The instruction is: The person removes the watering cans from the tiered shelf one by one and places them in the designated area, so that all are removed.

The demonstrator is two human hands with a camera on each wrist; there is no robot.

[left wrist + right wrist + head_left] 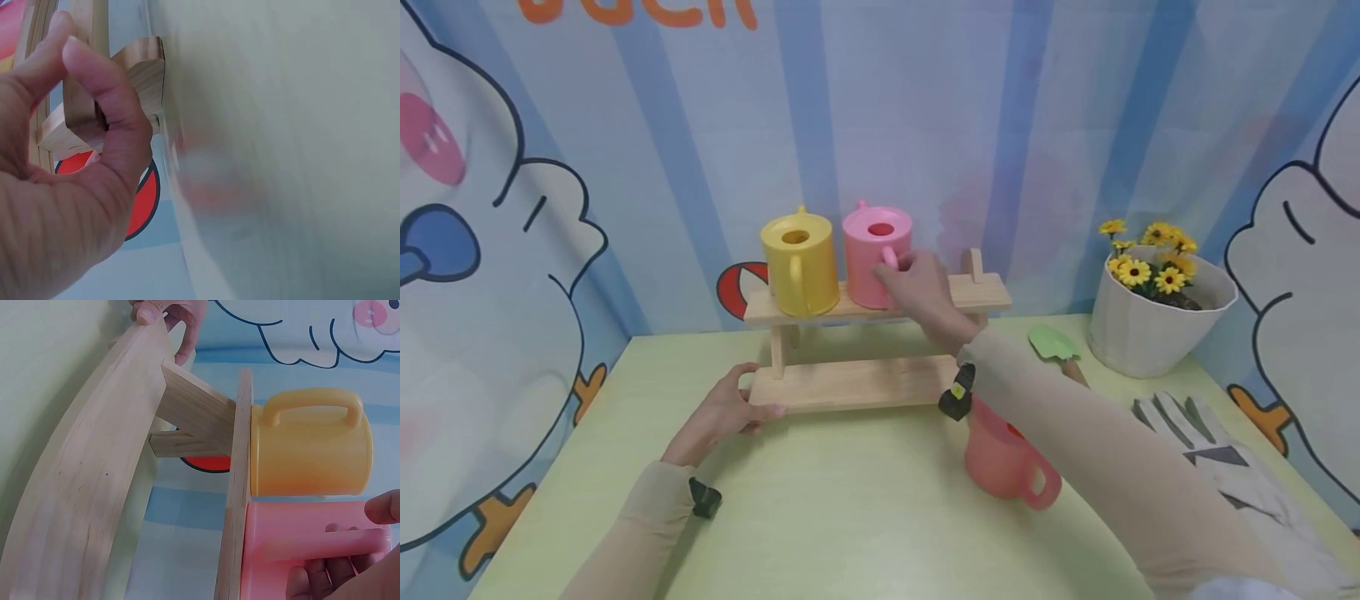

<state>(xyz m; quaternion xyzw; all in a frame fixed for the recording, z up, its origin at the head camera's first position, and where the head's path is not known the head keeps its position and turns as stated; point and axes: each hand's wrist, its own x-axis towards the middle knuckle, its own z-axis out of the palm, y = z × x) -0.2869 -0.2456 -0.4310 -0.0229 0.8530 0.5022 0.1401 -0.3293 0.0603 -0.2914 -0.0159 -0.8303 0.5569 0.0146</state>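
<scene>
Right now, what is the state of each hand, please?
Left hand: closed, gripping the wooden shelf's lower board.
Right hand: closed, holding the pink watering can by its handle.

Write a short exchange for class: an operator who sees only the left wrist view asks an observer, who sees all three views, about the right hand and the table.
Operator: My left wrist view shows the left hand gripping the end of the shelf. What is the right hand doing?
Observer: The right hand holds the pink can by its handle.
Operator: Does anything stand on the table, off to the right of the shelf?
Observer: Yes, a white pot of yellow flowers stands there, toward the back.
</scene>
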